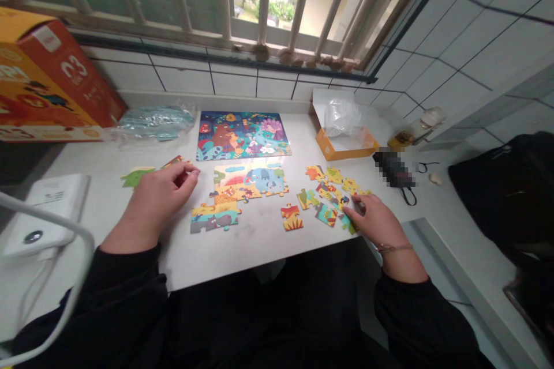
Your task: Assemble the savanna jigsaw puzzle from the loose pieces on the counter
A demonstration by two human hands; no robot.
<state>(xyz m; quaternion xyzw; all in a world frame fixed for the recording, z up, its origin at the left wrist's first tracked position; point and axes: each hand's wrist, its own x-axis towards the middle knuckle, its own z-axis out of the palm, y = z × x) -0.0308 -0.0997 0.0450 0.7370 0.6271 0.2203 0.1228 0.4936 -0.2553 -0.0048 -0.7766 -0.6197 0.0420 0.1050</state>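
My left hand (159, 195) rests on the white table (255, 236), fingers curled and pinched on a red puzzle piece (178, 162) beside a green piece (134, 176). My right hand (375, 219) lies knuckles up, its fingertips closed on a loose piece (346, 220) at the edge of a scatter of several colourful pieces (331, 187). Between my hands sits a partly joined puzzle (249, 181) with an elephant, plus a joined strip (214, 218) and a single red-yellow piece (292, 217).
A finished picture board (242, 135) lies behind the puzzle. An orange box (47, 78) stands at the far left, a plastic bag (153, 121) next to it, an open orange tray (344, 135) with plastic at the right, a white device (43, 213) at the near left.
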